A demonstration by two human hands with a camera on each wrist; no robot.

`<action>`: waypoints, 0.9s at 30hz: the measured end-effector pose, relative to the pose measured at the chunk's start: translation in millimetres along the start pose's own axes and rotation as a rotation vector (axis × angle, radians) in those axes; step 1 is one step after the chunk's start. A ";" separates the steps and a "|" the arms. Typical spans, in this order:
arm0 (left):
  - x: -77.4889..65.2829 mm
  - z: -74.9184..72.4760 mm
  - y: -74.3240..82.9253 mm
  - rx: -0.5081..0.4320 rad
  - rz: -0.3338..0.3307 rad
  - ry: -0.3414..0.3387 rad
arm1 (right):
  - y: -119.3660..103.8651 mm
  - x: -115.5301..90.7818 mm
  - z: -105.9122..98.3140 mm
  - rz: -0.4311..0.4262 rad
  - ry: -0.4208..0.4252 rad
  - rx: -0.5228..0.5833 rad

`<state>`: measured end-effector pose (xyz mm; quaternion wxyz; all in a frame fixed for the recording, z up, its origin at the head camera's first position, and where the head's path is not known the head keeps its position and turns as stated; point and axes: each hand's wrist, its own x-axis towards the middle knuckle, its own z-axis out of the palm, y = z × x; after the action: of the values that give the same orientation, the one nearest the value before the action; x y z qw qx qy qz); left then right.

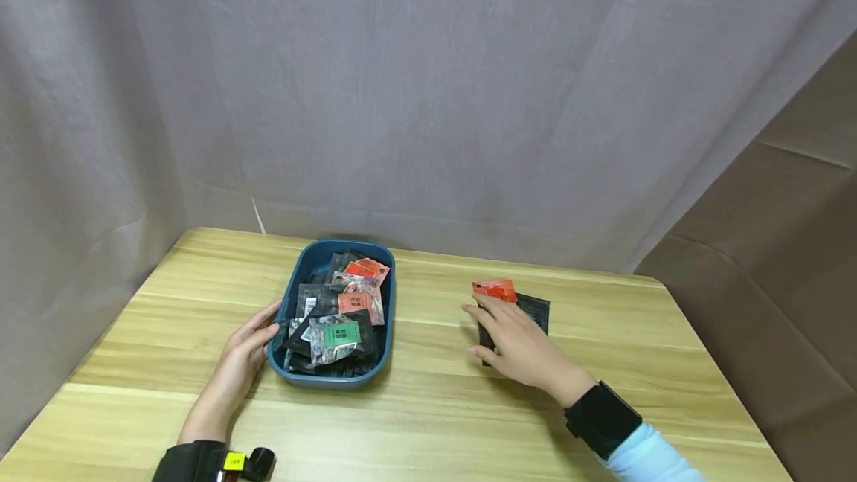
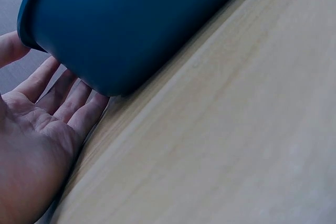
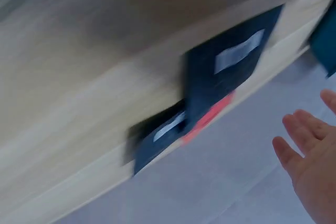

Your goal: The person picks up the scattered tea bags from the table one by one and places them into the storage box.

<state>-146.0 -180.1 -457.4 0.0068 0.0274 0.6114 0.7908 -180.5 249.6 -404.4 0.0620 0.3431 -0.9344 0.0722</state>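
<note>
My left hand [image 1: 248,346] is at the left side of a blue plastic bin [image 1: 391,288]. Its thumb lies at the rim, and the other fingers extend along the outer wall in the left wrist view. Small flat packets fill the bin, among them one with a green label [image 1: 341,334] and one with a salmon label [image 1: 354,302]. Over on the right, my right hand [image 1: 518,344] hovers above a loose group of packets, fingers spread and holding nothing. That group has a red packet [image 1: 497,289] and dark packets [image 1: 535,311] with white labels, partly hidden by the hand.
Everything stands on a light wooden table [image 1: 428,422]. Grey cloth [image 1: 428,110] hangs along its back edge, and brown cloth [image 1: 770,281] borders the right side. Bare wood lies between the bin and the loose packets.
</note>
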 end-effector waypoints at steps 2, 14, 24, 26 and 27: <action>-0.2 0.0 0.4 0.003 -0.006 0.000 | 9.8 -6.5 -2.2 0.022 -0.019 0.007; 0.8 -0.4 -2.1 -0.026 0.010 0.009 | 44.3 -35.0 2.6 0.123 -0.167 0.106; 0.8 -0.7 -2.0 -0.018 -0.005 0.013 | 48.0 -37.6 9.9 0.144 -0.147 0.119; 0.9 -0.9 -2.0 -0.019 -0.004 0.011 | 48.2 -37.6 11.1 0.143 -0.132 0.107; 0.9 -0.9 -2.0 -0.020 -0.003 0.011 | 48.1 -37.5 11.6 0.144 -0.123 0.103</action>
<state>-147.1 -180.4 -459.5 0.0049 0.0222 0.6036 0.7969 -184.2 307.5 -426.4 -0.0187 0.2816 -0.9538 0.1033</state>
